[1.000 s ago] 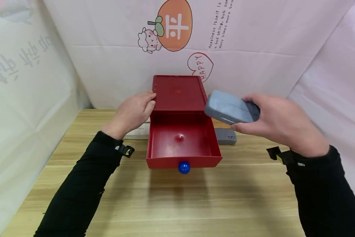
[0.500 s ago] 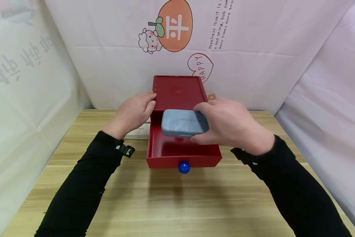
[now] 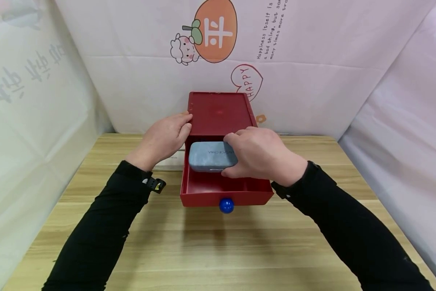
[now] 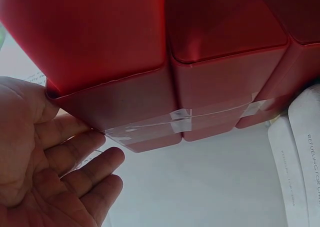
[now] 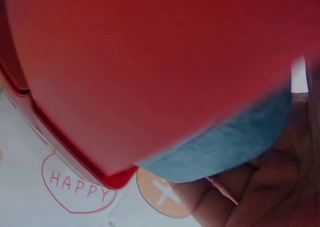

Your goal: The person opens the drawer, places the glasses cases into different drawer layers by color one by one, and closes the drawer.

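A red plastic drawer unit (image 3: 219, 113) stands at the back of the table, its top drawer (image 3: 199, 199) pulled out, with a blue ball knob (image 3: 226, 205) on the front. My right hand (image 3: 259, 155) holds a blue-grey glasses case (image 3: 207, 157) by its right end, thumb in front and fingers behind. The case lies level over the back part of the drawer, inside its side walls. Part of it shows past the drawer wall in the right wrist view. My left hand (image 3: 167, 135) rests against the unit's left side, fingertips at the upper edge.
A white box (image 3: 171, 161) lies left of the unit, partly behind my left hand. White cases (image 4: 305, 152) with lettering appear beside the unit in the left wrist view. Printed white cloth (image 3: 148, 89) hangs behind and at both sides of the wooden table (image 3: 218, 250).
My right hand has carried the glasses case from the right of the unit leftward and down into the open drawer's space. The left hand has stayed on the unit's side.
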Demonstrator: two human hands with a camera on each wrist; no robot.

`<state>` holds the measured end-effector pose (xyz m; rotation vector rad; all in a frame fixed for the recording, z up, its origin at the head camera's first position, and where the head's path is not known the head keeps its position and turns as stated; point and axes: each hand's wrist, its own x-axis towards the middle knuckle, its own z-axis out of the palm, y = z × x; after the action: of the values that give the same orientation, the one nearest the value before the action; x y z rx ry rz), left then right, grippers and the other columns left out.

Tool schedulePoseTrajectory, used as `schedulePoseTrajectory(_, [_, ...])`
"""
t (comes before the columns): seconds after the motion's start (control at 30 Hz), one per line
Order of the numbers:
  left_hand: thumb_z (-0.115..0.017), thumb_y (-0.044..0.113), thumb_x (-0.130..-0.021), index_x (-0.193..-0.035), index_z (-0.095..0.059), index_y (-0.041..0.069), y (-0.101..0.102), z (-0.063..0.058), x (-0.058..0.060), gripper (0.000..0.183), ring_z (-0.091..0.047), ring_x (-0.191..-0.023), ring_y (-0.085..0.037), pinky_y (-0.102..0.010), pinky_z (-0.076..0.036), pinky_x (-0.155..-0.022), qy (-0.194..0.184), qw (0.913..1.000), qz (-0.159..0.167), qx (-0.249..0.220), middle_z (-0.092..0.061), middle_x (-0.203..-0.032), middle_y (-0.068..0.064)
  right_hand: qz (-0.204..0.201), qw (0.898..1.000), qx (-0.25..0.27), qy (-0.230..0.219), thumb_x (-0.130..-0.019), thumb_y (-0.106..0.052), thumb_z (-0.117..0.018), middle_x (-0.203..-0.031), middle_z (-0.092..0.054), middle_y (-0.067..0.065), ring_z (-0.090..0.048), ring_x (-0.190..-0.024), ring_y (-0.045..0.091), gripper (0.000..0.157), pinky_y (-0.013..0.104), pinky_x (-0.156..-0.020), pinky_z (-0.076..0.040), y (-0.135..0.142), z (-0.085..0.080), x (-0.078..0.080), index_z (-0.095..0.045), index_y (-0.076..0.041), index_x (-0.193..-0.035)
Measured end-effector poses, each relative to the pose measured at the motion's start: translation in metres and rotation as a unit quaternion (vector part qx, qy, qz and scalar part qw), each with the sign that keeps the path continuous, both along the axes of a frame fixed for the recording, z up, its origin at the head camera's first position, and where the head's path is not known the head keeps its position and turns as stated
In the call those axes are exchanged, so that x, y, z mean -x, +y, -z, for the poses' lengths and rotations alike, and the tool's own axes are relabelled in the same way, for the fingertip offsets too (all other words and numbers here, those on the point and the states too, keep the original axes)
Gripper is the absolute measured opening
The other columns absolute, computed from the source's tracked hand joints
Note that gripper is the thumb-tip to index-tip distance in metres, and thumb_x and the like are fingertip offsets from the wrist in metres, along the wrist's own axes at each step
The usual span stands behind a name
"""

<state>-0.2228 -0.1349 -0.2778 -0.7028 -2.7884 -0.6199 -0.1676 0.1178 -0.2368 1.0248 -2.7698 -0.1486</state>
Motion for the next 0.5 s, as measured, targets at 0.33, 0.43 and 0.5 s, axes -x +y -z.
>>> schedulePoseTrajectory(0.33, [-0.03,0.036,-0.104,-0.147,-0.044,0.004,0.001,0.0,0.0,0.056,-0.037,-0.14,-0.024,-0.044,-0.032,-0.114,-0.002,1.0,-0.001,0.0,-0.042,-0.153,-0.011,-0.011,0.999,-0.023,-0.028,-0.075,-0.065,-0.068,-0.083,-0.063,-0.001,-0.054,-0.071,0.014,0.062,0.03,-0.06,-0.05,-0.003,0.015,0.006,-0.061,-0.011,-0.104])
schedulePoseTrajectory(0.43, [-0.03,0.036,-0.103,-0.147,-0.044,0.004,0.001,0.0,0.0,0.055,-0.037,-0.139,-0.024,-0.044,-0.032,-0.114,-0.001,1.0,-0.002,0.0,-0.042,-0.152,-0.011,-0.015,0.999,-0.027,-0.032,-0.076,-0.065,-0.067,-0.085,-0.063,0.0,-0.054,-0.074,0.015,0.062,0.031,-0.064,-0.051,-0.004,0.018,0.008,-0.06,-0.011,-0.106])
schedulePoseTrajectory(0.5, [-0.03,0.036,-0.103,-0.147,-0.045,0.004,0.001,0.0,0.0,0.055,-0.037,-0.139,-0.025,-0.044,-0.032,-0.114,0.0,1.0,-0.002,0.001,-0.043,-0.152,-0.011,-0.015,0.999,-0.03,-0.035,-0.077,-0.064,-0.067,-0.089,-0.064,0.001,-0.055,-0.076,0.016,0.063,0.032,-0.068,-0.052,-0.004,0.02,0.01,-0.06,-0.01,-0.108])
